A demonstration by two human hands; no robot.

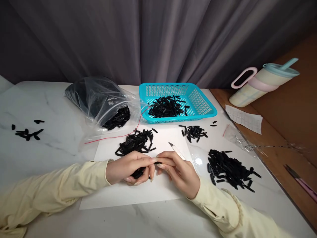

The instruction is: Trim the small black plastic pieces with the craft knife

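Sleeves of soft pale-yellow cloth frame my work. My left hand (128,167) cups a clutch of black plastic strips (138,172); my right hand (179,170) pinches one strip's end (156,163) while gripping a craft knife (176,150). Best keep the blade angled away, over the white paper sheet (138,195). Glossy, slim strips (230,168) lie heaped beside it.

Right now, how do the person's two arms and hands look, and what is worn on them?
Both arms wear long pale yellow sleeves with gathered cuffs at the wrists. The left hand and right hand are bare, without gloves, and the fingernails are long.
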